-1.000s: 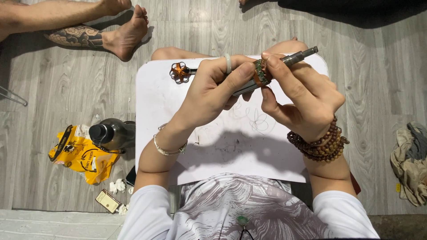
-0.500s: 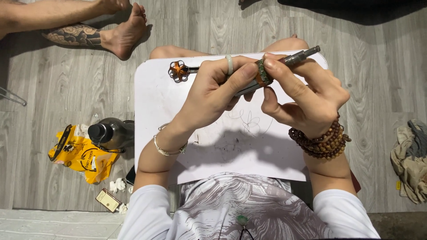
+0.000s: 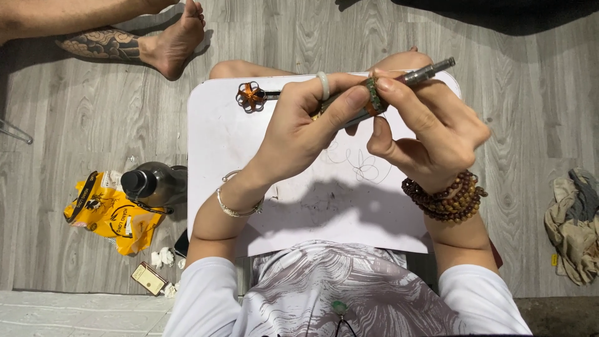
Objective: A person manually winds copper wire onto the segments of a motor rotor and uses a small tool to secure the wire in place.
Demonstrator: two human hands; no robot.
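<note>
While both hands met above the white board [image 3: 249, 187], the left hand [image 3: 299, 134] gripped a slim grey metal rod [image 3: 430, 68] between thumb and curled fingers. Its blunt stepped tip jutted out past the right hand's knuckles. The right hand [image 3: 430, 128] pinched a small greenish ring [image 3: 374, 93] wrapped around the rod, just at the left thumb's tip. Beyond the left fingers, a copper wire flower [image 3: 251, 97] lay on the board. A dark bottle [image 3: 153, 184] stood well off from the left wrist.

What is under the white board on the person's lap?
The white board rests on the knees, which show at its far edge. Grey plank floor lies around it. Whatever else is beneath is covered.
</note>
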